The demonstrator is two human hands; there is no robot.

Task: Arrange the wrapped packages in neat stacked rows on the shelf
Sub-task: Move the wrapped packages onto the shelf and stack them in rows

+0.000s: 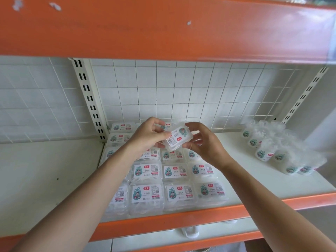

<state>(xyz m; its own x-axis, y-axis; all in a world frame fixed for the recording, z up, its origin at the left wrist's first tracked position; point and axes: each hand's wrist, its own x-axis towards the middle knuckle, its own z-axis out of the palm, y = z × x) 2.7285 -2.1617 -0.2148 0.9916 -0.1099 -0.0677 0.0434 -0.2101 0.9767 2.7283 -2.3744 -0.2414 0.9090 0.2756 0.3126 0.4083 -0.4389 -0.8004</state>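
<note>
I see both hands meeting over the white shelf board (pixel 45 170). Between them is one flat, clear plastic package (pixel 177 138), rectangular with rounded corners. It is tilted, and its printed paper label faces up. My left hand (pixel 149 135) curls its thumb and fingers round the package's left end. My right hand (pixel 205 144) pinches the right end between bent fingers above and the thumb below.

Below the held package, toward 6 o'clock, the same packages (pixel 174 171) lie flat in tight rows, some stacked, reaching the glossy orange front rail (pixel 163 222). At 3 o'clock lies a loose heap of small round packs (pixel 272 148) in crinkled clear film. A white wire grid (pixel 181 88) backs the shelf at 12 o'clock, and a cream slotted metal upright (pixel 89 99) stands at 10 o'clock.
</note>
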